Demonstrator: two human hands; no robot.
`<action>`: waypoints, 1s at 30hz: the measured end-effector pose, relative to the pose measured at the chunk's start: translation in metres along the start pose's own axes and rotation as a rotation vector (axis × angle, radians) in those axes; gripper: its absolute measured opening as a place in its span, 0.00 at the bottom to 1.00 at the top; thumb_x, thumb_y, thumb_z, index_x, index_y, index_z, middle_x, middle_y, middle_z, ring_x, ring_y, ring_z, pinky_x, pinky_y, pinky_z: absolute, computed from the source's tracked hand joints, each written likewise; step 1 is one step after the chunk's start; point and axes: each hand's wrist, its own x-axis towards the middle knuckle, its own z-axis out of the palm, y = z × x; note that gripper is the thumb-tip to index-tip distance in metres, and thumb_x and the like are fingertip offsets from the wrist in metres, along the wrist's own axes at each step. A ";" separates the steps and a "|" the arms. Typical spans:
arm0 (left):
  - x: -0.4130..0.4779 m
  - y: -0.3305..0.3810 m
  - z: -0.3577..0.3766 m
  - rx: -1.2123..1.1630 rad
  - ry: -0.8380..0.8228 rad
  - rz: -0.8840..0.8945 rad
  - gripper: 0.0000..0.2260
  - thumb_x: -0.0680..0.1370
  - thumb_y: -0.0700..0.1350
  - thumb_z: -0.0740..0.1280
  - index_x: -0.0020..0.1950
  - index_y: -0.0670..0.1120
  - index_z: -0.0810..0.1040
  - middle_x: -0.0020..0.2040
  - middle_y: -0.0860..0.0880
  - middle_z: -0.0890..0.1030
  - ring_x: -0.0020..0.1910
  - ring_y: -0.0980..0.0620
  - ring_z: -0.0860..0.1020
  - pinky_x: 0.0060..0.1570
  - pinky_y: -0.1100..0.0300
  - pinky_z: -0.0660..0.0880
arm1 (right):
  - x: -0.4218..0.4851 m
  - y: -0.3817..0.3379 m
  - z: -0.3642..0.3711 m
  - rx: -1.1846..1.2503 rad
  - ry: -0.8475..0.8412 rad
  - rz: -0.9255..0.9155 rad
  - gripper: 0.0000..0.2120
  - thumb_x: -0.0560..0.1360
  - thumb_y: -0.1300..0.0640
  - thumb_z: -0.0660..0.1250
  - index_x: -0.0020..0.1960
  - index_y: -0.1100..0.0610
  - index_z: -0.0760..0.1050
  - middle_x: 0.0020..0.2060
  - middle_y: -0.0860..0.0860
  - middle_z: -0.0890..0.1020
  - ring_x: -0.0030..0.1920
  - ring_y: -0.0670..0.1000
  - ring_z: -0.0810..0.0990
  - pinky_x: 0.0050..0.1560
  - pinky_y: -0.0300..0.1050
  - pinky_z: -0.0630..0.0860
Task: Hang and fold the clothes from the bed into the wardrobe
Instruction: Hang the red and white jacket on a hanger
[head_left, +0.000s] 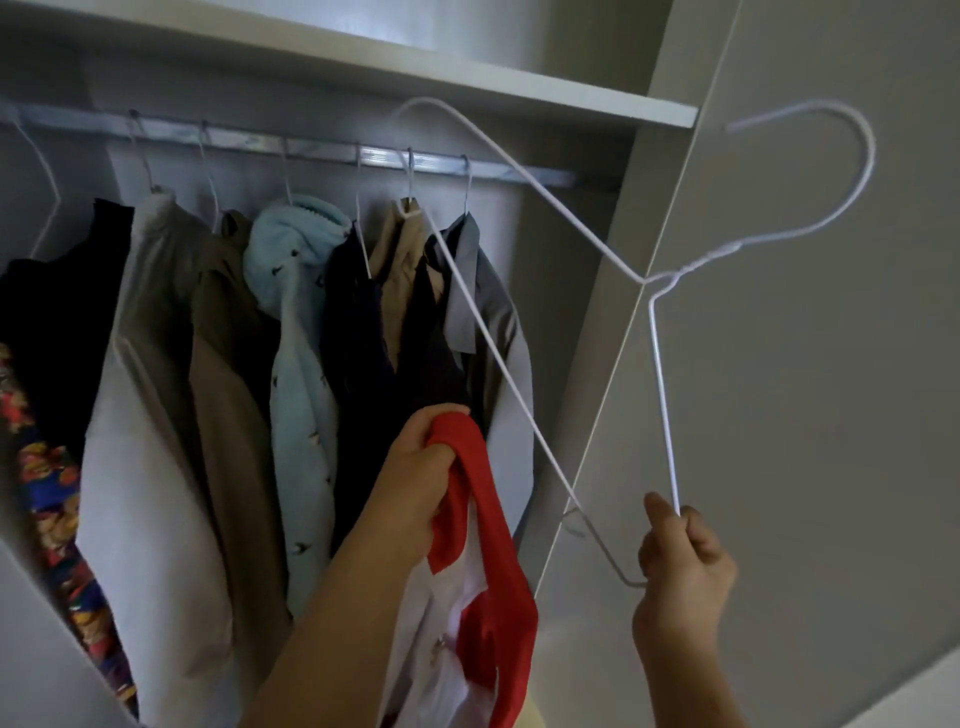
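My left hand (415, 478) grips a red and white garment (480, 561) by its red collar, holding it up in front of the open wardrobe. My right hand (685, 561) holds an empty white wire hanger (660, 364) by one corner, with the hook pointing up and to the right, against the wardrobe door. The hanger and the garment are apart. The garment's lower part hangs out of the bottom of the view.
The wardrobe rail (322, 150) carries several hung clothes: a white one (140, 415), a tan one (228, 374), a light blue fleece (296, 338), dark ones and a grey shirt (493, 322). A shelf (467, 88) runs above. The open grey door (805, 364) stands at right.
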 end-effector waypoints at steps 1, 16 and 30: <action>-0.005 0.002 0.003 0.027 -0.048 0.005 0.18 0.78 0.36 0.57 0.47 0.59 0.78 0.43 0.47 0.80 0.36 0.54 0.78 0.31 0.65 0.74 | -0.003 -0.003 -0.005 -0.010 -0.014 0.003 0.27 0.73 0.66 0.65 0.21 0.51 0.58 0.20 0.44 0.57 0.22 0.44 0.54 0.29 0.44 0.50; -0.132 -0.009 -0.021 0.269 0.150 0.032 0.16 0.78 0.34 0.56 0.40 0.53 0.76 0.35 0.48 0.77 0.34 0.51 0.75 0.35 0.61 0.73 | -0.078 -0.011 -0.054 -0.279 -0.595 0.170 0.11 0.73 0.65 0.66 0.32 0.62 0.71 0.22 0.46 0.74 0.24 0.39 0.72 0.27 0.28 0.69; -0.143 -0.018 -0.075 0.683 0.076 0.004 0.15 0.79 0.35 0.55 0.43 0.55 0.72 0.38 0.52 0.75 0.35 0.57 0.74 0.33 0.69 0.68 | -0.096 -0.041 -0.005 0.279 -0.519 0.530 0.19 0.80 0.48 0.55 0.37 0.58 0.72 0.18 0.47 0.63 0.21 0.44 0.63 0.36 0.41 0.66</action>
